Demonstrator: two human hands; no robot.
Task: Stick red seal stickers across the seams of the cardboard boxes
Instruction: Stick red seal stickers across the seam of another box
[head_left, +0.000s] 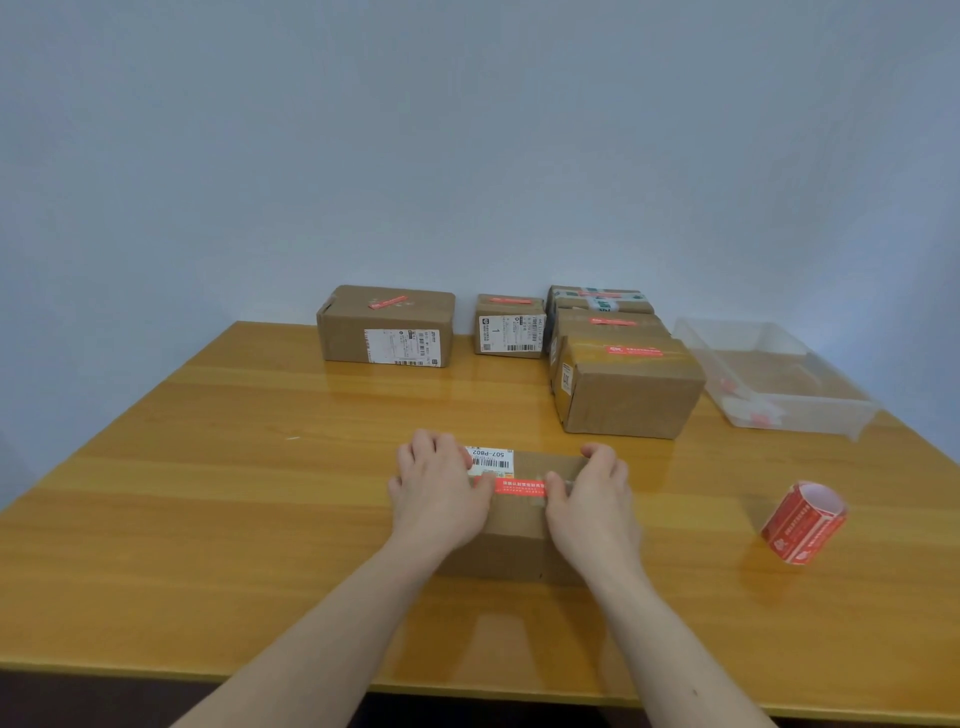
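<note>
Both hands lay on a small cardboard box (514, 525) near the front middle of the wooden tabletop (208, 493): the left hand (439, 491) rested flat on its left end and the right hand (592, 499) on its right end, fingers fairly straight, each thumb pressing one end of a red seal sticker (518, 486) that ran across the top of the box. Just behind the sticker sat a white barcode label (491, 461). A roll of red stickers (802, 522) stood to the right, well apart from the box. Along the far edge were other cardboard boxes, already bearing red stickers: a large one (387, 327), a smaller one (510, 326) and a stacked cluster (623, 382). Beside the cluster lay a clear plastic tray (779, 379).
</note>
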